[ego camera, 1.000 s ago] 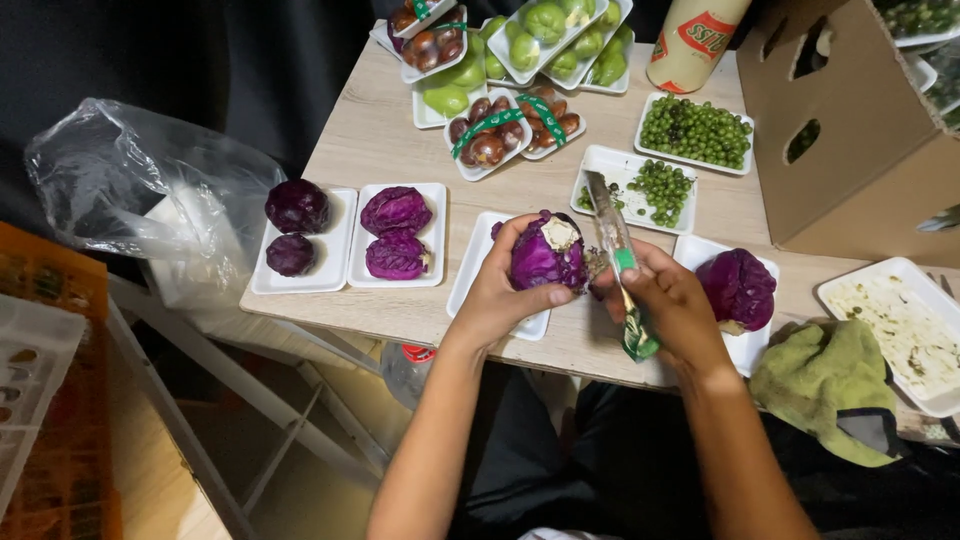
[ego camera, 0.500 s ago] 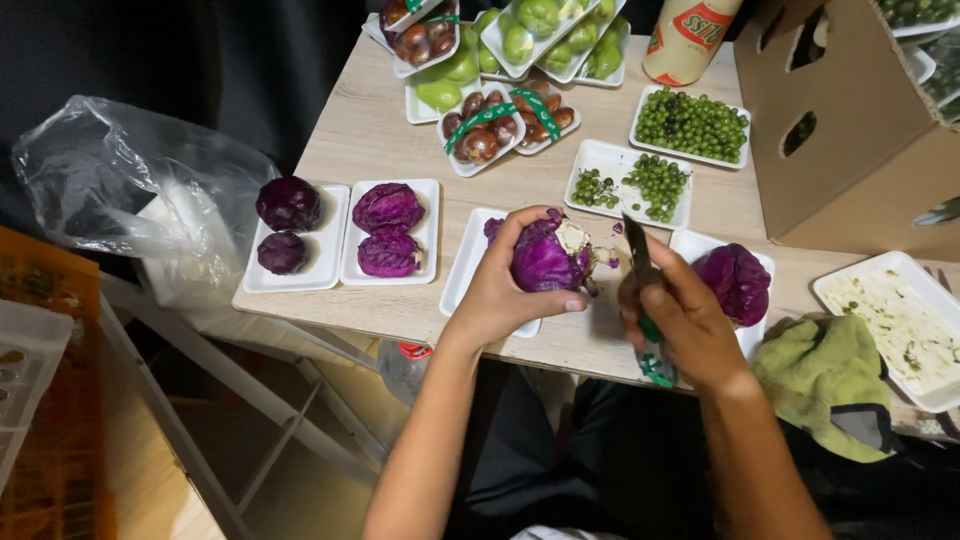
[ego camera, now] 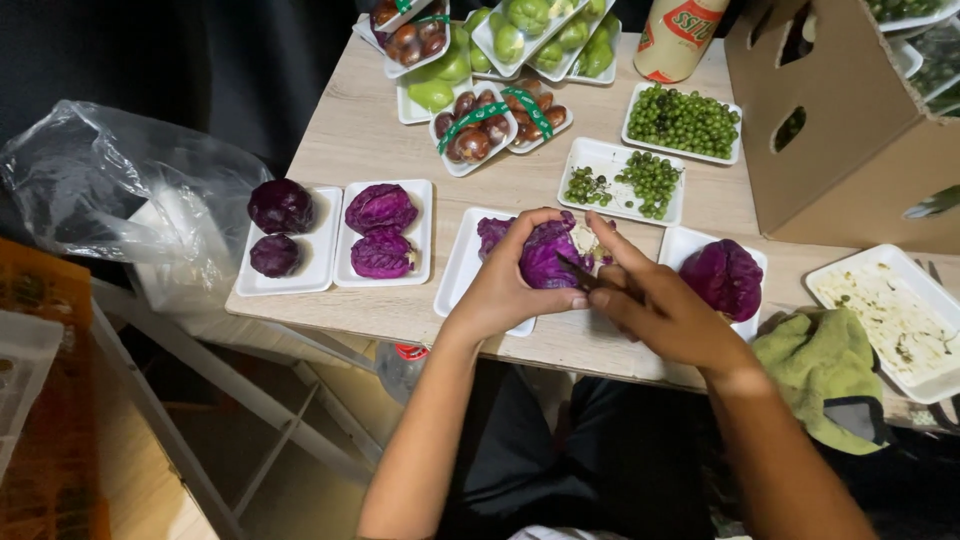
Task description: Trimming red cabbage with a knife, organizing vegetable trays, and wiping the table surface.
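A red cabbage (ego camera: 548,252) sits above a white foam tray (ego camera: 462,262) at the table's (ego camera: 350,130) near edge, grasped by the left hand (ego camera: 505,285). The right hand (ego camera: 655,300) grips a knife (ego camera: 580,274) with its blade against the cabbage. Just beside, further trays hold another cabbage (ego camera: 722,277) and green peas (ego camera: 650,178).
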